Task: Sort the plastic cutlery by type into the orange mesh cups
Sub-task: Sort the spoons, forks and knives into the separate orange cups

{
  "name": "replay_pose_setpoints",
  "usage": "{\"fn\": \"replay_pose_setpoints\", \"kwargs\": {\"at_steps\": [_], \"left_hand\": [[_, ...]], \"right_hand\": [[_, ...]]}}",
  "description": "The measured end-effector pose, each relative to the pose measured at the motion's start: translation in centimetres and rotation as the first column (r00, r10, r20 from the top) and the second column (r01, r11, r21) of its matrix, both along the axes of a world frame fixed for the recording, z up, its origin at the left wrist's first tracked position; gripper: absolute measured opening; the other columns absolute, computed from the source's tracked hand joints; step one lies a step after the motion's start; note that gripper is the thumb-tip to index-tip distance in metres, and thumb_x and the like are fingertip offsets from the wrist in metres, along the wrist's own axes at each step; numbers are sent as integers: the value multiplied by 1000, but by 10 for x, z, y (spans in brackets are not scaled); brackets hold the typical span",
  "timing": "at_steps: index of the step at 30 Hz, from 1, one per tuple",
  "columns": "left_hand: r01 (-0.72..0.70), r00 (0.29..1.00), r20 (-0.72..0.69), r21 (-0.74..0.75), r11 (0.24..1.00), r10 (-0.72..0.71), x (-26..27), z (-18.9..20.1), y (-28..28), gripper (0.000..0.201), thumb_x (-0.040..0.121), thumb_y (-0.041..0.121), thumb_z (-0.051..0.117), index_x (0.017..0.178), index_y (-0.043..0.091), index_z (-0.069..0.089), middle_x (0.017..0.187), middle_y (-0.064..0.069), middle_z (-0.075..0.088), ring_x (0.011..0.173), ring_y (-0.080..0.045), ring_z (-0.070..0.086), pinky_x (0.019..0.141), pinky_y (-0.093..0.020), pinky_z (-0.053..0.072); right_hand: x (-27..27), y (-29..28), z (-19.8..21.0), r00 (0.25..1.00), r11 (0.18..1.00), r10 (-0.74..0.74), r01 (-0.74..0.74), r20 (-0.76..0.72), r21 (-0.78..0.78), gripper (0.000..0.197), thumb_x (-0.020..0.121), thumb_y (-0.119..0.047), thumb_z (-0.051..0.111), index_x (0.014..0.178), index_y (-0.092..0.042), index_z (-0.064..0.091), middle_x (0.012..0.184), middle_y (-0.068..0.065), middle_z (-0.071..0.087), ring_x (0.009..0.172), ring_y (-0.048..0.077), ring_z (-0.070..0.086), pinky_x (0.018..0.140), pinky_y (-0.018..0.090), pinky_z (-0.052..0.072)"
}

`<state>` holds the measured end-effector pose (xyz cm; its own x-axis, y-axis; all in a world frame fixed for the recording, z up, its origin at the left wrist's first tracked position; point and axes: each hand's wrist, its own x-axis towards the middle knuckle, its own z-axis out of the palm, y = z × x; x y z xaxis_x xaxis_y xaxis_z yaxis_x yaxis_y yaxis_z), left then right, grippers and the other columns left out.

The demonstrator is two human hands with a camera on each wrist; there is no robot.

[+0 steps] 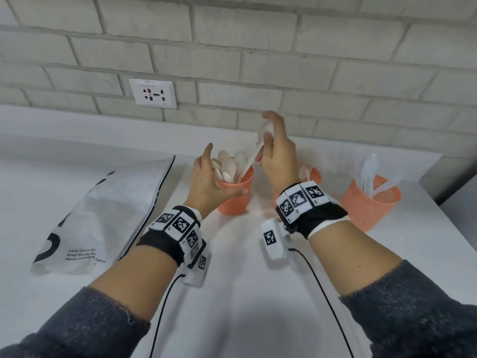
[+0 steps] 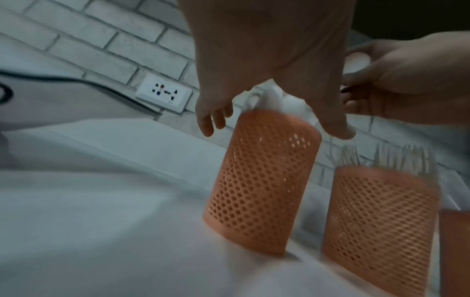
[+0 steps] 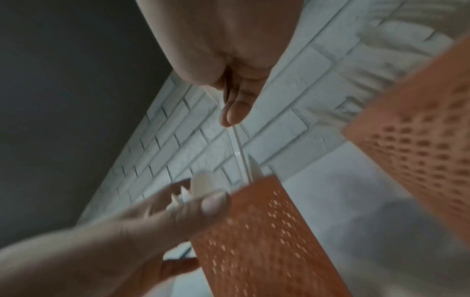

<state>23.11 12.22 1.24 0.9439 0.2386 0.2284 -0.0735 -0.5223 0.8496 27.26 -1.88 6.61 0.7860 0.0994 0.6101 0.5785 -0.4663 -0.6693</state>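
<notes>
Three orange mesh cups (image 1: pixel 235 196) stand on a white table (image 1: pixel 245 280), their walls a honeycomb of small holes. The spoons (image 1: pixel 228 165) in the left one are cream. Upper frame, the brick wall (image 1: pixel 258 47) is whitish grey. At left lies a white bag (image 1: pixel 103 215) with black lettering. Black-and-white square-patterned wristbands (image 1: pixel 178 229) meet dark grey sleeves (image 1: pixel 77 326).

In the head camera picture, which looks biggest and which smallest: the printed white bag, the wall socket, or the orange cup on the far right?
As they look in that view:
1. printed white bag, by far the largest
2. far-right orange cup
3. wall socket, smallest

The socket sits farther back, so its true size against the cup is unsure.
</notes>
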Motion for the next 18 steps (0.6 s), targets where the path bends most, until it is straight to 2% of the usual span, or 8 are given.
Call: {"fn": "replay_pose_setpoints", "kwargs": {"at_steps": [3, 6, 9, 11, 12, 14, 15, 18], "left_hand": [[17, 1000, -16, -65, 998, -18, 8, -11, -5, 122, 57, 30, 87, 148, 18, 8, 143, -9, 32, 132, -20, 32, 99, -24, 27], [-14, 1000, -3, -96, 995, 14, 10, -12, -7, 119, 59, 29, 87, 148, 15, 9, 144, -9, 33, 134, -20, 32, 98, -22, 26], [4, 999, -47, -101, 995, -9, 3, -4, -6, 119, 60, 27, 86, 148, 14, 7, 144, -11, 33, 134, -21, 33, 97, -21, 26], [-11, 994, -108, 33, 999, 14, -8, 7, 1, 107, 67, 25, 81, 147, 12, 12, 140, -13, 34, 129, -25, 38, 94, -23, 30], [-28, 987, -150, 214, 976, 61, -16, 12, 7, 96, 70, 27, 78, 145, 12, 20, 137, -13, 36, 125, -28, 41, 94, -27, 34], [-2, 938, -282, 581, 814, 204, -38, 19, 23, 82, 72, 38, 75, 136, 11, 32, 133, -12, 39, 122, -32, 42, 95, -39, 40], [52, 877, -378, 688, 724, 297, -51, 21, 31, 81, 71, 43, 75, 133, 11, 34, 133, -11, 39, 122, -32, 42, 95, -44, 42], [198, 673, -527, 805, 560, 519, -93, 14, 57, 78, 75, 37, 73, 134, 8, 31, 134, -10, 37, 122, -30, 43, 93, -46, 47]], "right_hand": [[4, 8, -23, 996, 993, 49, -57, -79, -100, 40, 94, -2, 34, 130, -14, 48, 66, -1, 55, 61, 11, 55, 65, 28, 43], [5, 9, -40, 997, 936, 25, -47, -67, -350, 43, 91, -1, 39, 130, -12, 53, 105, 11, 63, 100, 27, 53, 87, 38, 41], [2, 10, -40, 999, 872, -53, 47, 1, -487, 46, 89, -12, 38, 133, -14, 51, 130, 13, 52, 116, 34, 45, 91, 42, 35], [-3, 17, -27, 996, 913, -54, 78, 70, -400, 49, 86, -18, 34, 130, -12, 54, 128, 15, 52, 113, 35, 46, 90, 44, 37], [-7, 22, -21, 996, 937, -29, 56, 83, -346, 47, 86, -16, 37, 129, -11, 55, 123, 16, 53, 111, 34, 47, 90, 44, 37], [-19, 37, -12, 990, 957, 110, -82, 89, -278, 37, 86, -8, 45, 120, -8, 60, 110, 14, 58, 103, 30, 51, 90, 42, 41], [-27, 46, -9, 976, 944, 207, -181, 69, -275, 31, 86, -6, 47, 112, -7, 64, 102, 12, 62, 98, 27, 55, 89, 41, 42], [-48, 71, -13, 851, 771, 446, -523, -279, -362, 21, 88, -5, 51, 100, -6, 68, 76, 4, 61, 76, 20, 56, 81, 32, 41]]}}
